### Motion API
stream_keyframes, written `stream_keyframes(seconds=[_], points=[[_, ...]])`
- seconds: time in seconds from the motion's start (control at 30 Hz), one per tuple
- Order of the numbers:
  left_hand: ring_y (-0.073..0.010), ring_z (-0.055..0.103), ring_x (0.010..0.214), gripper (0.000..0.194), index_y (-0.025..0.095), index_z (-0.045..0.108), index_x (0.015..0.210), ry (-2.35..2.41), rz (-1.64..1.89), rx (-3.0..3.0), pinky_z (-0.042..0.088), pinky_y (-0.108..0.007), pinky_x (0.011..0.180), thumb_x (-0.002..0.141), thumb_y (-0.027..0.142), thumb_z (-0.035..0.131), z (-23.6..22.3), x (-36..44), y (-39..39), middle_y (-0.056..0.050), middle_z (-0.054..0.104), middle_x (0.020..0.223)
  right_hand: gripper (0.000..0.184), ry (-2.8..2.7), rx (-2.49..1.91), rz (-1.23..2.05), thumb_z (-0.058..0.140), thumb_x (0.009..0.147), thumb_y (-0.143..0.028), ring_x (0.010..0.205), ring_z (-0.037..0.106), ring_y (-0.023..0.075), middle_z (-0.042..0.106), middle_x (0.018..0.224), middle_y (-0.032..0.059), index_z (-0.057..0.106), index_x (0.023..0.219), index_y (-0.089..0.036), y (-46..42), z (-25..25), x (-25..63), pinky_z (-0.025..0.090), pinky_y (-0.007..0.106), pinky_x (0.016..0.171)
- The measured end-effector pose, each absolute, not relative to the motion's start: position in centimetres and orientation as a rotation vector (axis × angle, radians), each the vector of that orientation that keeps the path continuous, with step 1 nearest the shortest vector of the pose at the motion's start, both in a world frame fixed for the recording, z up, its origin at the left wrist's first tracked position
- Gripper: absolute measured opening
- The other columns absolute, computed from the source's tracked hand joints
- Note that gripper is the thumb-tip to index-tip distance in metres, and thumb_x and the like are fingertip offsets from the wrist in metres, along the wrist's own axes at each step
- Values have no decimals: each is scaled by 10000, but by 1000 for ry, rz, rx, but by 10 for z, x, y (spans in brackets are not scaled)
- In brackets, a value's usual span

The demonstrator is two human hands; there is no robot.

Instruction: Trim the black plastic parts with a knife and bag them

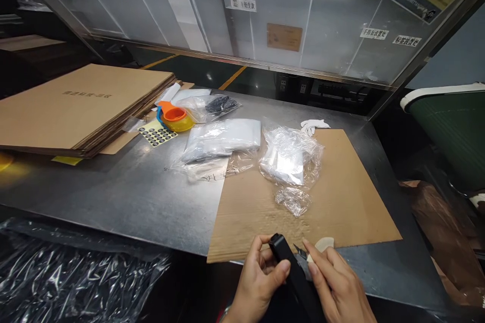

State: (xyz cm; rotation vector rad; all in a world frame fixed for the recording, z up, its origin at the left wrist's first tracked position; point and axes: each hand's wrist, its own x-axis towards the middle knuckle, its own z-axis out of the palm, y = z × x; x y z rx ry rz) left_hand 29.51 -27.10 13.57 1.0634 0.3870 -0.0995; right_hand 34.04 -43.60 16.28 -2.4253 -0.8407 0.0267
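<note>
Near the bottom edge of the head view, my left hand (261,280) is wrapped round a long black bar-shaped part (293,275), which tilts with its squared end away from me. My right hand (337,280) pinches a small pointed metal blade (302,257) against the right side of this part. Its handle, if there is one, is hidden by my fingers. A cream-coloured scrap (325,244) shows behind my right fingers. Just beyond both hands lies a flat cardboard sheet (341,197), with a crumpled clear plastic bag (293,199) on it.
A stack of cardboard (83,106) stands at the left of the metal table (151,197). White plastic bags (225,136), a tape dispenser (175,115), a sticker sheet (157,133) and a white glove (314,125) lie farther back. Black plastic sheeting (76,272) fills the lower left.
</note>
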Motion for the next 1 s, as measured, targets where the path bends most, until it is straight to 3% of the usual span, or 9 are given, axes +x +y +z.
stream_keyframes(seconds=[0.63,0.9,1.0], points=[[-106,535,589,458,197,397,962,403,-102,1046,429,-226,537,682,378,712,135,292,-273,-18,638,754,370,-950,-2557,-35,376,928,-261,644,596,155,526,703,47,518,1244,-132,-431,161,334,507,237,540],[-130,580,673,485,189,391,976,434,-58,1041,453,-246,605,669,357,727,131,291,-277,-50,663,824,374,-770,-2540,192,326,940,-304,737,626,181,573,766,60,542,1221,-186,-433,151,342,523,273,608],[-115,556,609,463,186,393,966,415,-77,1037,437,-230,545,687,379,708,130,292,-276,-22,639,752,372,-673,-2437,295,311,946,-309,752,624,162,582,791,51,547,1213,-199,-432,152,344,513,260,646]])
